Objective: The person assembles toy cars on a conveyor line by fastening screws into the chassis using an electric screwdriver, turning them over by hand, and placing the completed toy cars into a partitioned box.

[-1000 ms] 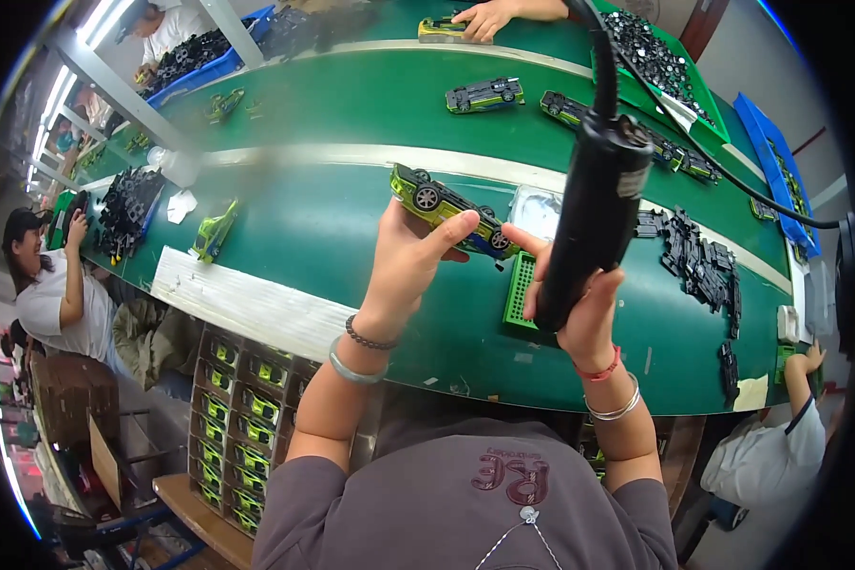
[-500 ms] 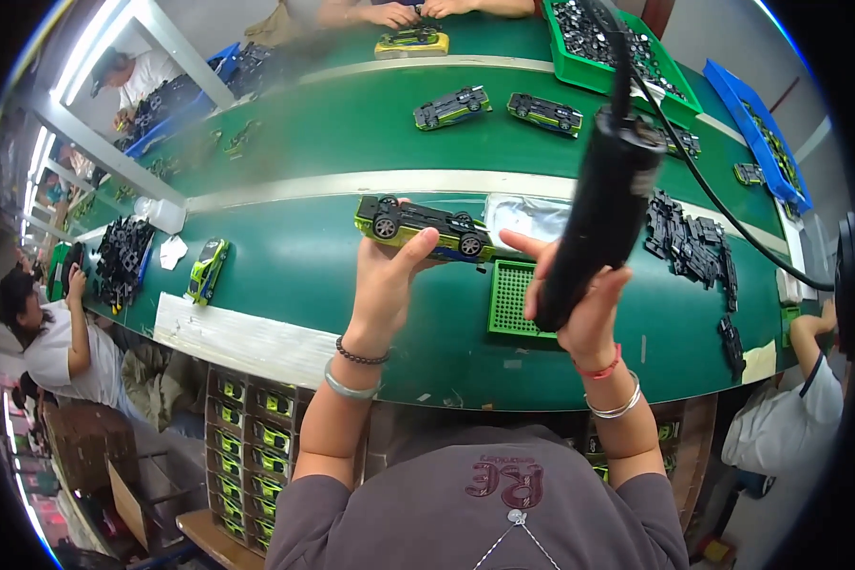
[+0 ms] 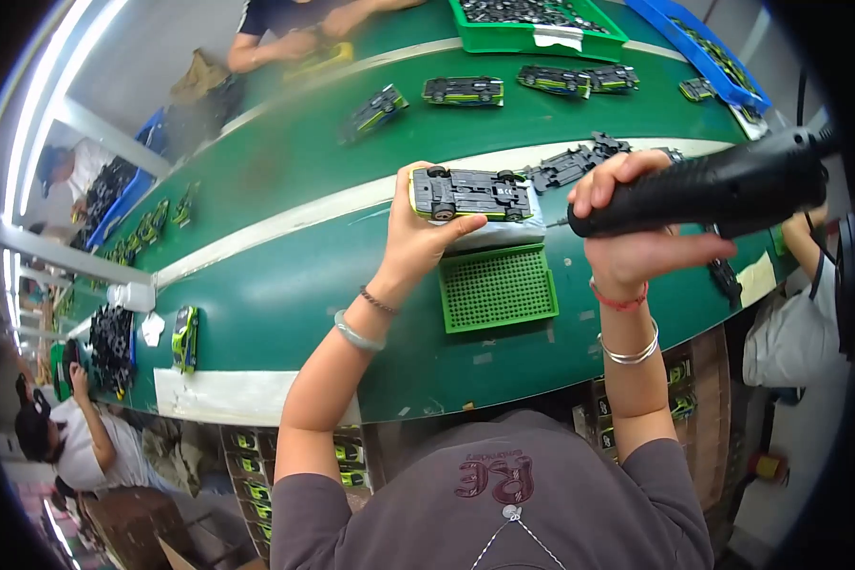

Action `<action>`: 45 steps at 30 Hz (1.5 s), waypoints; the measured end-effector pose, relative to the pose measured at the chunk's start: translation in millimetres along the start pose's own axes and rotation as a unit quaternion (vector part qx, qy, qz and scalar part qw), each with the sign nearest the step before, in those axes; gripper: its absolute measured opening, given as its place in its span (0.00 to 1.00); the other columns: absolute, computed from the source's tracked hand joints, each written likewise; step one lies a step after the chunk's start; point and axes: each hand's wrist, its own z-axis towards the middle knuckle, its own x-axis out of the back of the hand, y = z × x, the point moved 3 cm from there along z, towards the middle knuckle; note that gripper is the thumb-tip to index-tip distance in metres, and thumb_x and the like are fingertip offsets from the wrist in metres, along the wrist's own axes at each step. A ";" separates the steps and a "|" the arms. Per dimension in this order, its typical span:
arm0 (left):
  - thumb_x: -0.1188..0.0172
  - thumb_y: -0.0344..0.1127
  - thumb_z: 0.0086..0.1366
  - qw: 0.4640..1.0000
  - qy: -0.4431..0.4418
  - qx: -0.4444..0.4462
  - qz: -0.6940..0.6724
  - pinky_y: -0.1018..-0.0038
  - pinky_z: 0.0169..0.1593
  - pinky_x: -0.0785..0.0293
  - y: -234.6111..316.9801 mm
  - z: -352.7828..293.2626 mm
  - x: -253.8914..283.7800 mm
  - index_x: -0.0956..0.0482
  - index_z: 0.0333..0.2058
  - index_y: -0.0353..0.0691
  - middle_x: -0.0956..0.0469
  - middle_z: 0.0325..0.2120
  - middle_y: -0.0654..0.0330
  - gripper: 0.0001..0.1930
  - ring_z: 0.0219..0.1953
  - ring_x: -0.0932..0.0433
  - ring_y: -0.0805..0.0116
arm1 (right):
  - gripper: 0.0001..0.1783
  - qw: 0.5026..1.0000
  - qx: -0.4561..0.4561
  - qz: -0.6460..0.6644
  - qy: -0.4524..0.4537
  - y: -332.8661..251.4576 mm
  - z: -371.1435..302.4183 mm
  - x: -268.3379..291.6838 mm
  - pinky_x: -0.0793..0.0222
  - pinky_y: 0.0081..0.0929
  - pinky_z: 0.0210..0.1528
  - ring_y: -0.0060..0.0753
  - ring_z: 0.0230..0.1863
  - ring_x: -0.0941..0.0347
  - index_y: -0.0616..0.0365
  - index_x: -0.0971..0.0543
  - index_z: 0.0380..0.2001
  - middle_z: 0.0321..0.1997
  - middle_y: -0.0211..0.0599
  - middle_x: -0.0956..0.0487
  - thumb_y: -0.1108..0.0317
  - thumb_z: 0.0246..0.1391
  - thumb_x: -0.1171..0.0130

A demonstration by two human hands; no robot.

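Observation:
My left hand (image 3: 418, 237) grips a green and black toy car (image 3: 475, 195), turned with its black underside up and its wheels showing. The thumb lies along the near side of the car. In my right hand (image 3: 622, 242) is a black electric screwdriver (image 3: 722, 195), lying nearly level, its thin bit (image 3: 556, 223) aimed left. The bit's end is apart from the car, beside a pale, shiny flat packet (image 3: 503, 233) that the car partly hides. Just below the car stands a green perforated basket (image 3: 499, 290).
Several upturned toy cars (image 3: 463, 90) lie on the belt beyond a white divider strip (image 3: 285, 223). A green bin (image 3: 541, 38) of small dark parts stands at the back. Black chassis parts (image 3: 570, 166) lie right of the car. Another toy car (image 3: 186, 337) rests at left.
The screwdriver has swung from upright to nearly level. My left hand has turned the car so its underside faces up more squarely. The view has shifted.

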 end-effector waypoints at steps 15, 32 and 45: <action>0.32 0.49 0.46 0.874 -0.094 -0.042 0.475 0.60 0.61 0.48 70.9 -1.8 9.9 0.39 0.55 0.34 0.41 0.55 0.43 0.42 0.61 0.47 0.49 | 0.46 0.957 -0.150 -0.244 -0.057 2.8 -34.4 31.1 0.40 0.19 0.16 0.23 0.14 0.34 0.62 0.31 0.19 0.13 0.32 0.30 0.20 0.35 0.58; 0.32 0.25 0.47 0.989 -0.116 -0.012 -0.095 0.75 0.46 0.30 124.6 4.6 -58.4 0.30 0.42 0.31 0.26 0.35 0.61 0.23 0.39 0.27 0.73 | 0.34 0.885 -0.015 -0.443 -0.141 10.3 -19.8 7.5 0.38 0.21 0.19 0.30 0.14 0.33 0.61 0.28 0.22 0.14 0.35 0.31 0.36 0.32 0.35; 0.33 0.38 0.43 0.824 -0.235 -0.171 0.487 0.61 0.51 0.36 1.7 15.5 7.7 0.29 0.45 0.42 0.32 0.45 0.53 0.27 0.48 0.33 0.52 | 0.55 0.981 -0.104 -0.165 0.014 62.2 18.6 20.9 0.37 0.22 0.17 0.28 0.14 0.36 0.60 0.35 0.24 0.13 0.36 0.33 0.12 0.25 0.79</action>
